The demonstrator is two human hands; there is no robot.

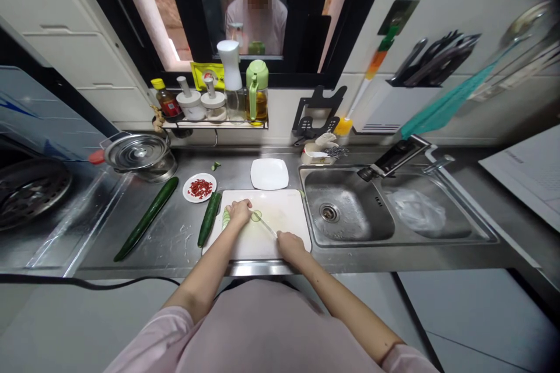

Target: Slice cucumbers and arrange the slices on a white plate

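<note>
A white cutting board (284,215) lies on the steel counter in front of me. My left hand (238,210) is curled over a piece of cucumber (226,218) at the board's left side, pressing it down. My right hand (289,243) is closed round the handle of a knife (266,224), whose blade points up-left toward my left hand. A cut cucumber slice (256,215) lies by the blade tip. A short dark cucumber (209,219) rests along the board's left edge.
A long whole cucumber (146,218) lies on the counter to the left. A small plate of chopped red chilli (200,187) and an empty white square plate (269,173) sit behind the board. A pot with lid (137,153) stands left, the sink (350,210) right. Condiment bottles fill a rack (216,123).
</note>
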